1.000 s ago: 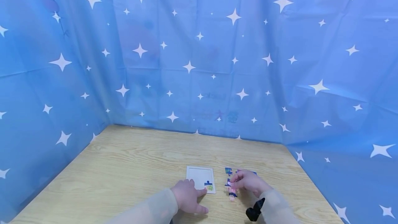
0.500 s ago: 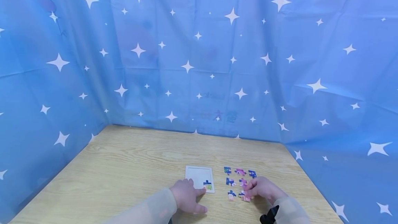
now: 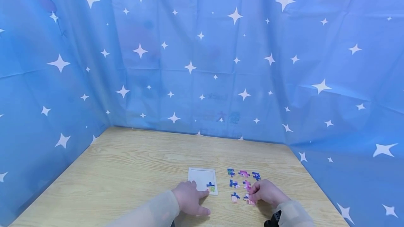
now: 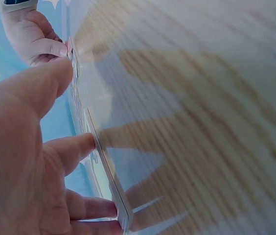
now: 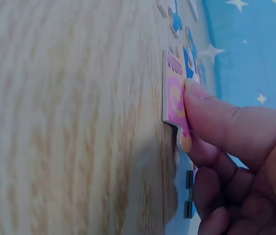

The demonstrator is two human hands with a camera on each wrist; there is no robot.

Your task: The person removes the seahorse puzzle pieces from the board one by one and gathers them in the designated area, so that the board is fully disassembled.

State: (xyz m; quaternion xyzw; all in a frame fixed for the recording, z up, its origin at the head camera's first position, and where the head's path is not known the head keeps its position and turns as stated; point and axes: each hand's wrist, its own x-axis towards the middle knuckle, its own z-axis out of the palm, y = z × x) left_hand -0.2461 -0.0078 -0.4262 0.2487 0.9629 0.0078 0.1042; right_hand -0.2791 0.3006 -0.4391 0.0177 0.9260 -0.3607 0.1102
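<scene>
My left hand (image 3: pixel 190 198) rests at the lower left of a white puzzle frame (image 3: pixel 202 175), its fingers extended and touching the rim. In the frame's lower right corner lies one blue, yellow and green puzzle piece (image 3: pixel 210 187). To the right, my right hand (image 3: pixel 267 192) pinches a pink and peach puzzle piece (image 5: pixel 175 93) between thumb and finger, close to the tabletop. Part of that piece is hidden by the fingers in the head view. In the left wrist view, the frame's edge (image 4: pixel 109 171) meets the left fingertips.
Several loose pieces lie in rough rows right of the frame, among them a pink one with an eye (image 3: pixel 243 173), a blue one (image 3: pixel 256 176) and a blue-pink one (image 3: pixel 235 198). A blue starred curtain (image 3: pixel 202 80) borders the wooden table (image 3: pixel 132 164).
My right hand has moved right and toward me, from the left column of loose pieces to the pink piece at the lower right. Over the last half second it hardly moves. My left hand stays put.
</scene>
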